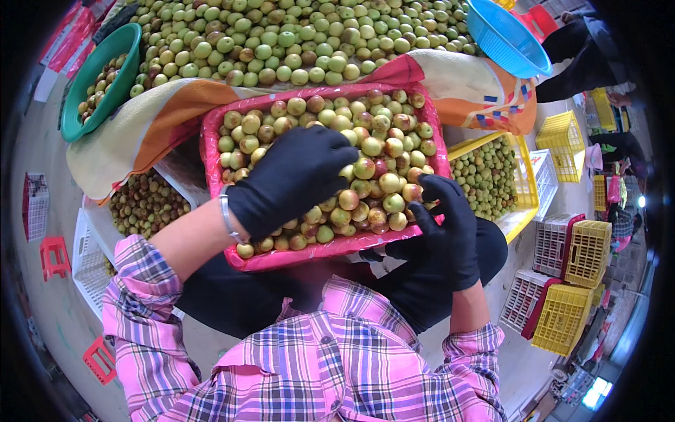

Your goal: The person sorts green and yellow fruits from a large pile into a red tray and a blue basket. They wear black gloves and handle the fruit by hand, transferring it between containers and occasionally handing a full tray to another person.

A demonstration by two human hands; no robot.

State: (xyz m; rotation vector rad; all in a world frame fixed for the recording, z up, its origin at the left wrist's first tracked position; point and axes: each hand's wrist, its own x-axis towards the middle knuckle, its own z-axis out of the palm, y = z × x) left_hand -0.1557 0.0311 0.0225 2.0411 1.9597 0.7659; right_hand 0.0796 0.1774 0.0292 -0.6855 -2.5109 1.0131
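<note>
Before me stands a crate lined with pink plastic film [337, 248], filled with green and reddish-brown jujubes [364, 169]. My left hand [298, 176], in a black glove, lies over the middle of the fruit with its fingers curled down. Its fingertips are partly hidden, so I cannot tell whether a jujube is in them. At the crate's right front corner is my right hand [448, 227], also black-gloved, thumb and fingers apart. A jujube [412, 193] lies by its fingertips among the others.
Beyond the crate, a large heap of jujubes [295, 42] lies behind a patterned cloth [448, 89]. A green basin [132, 47] and a blue basket [506, 42] flank it. A yellow crate [527, 184] with fruit stands right; a white crate [92, 264] stands left.
</note>
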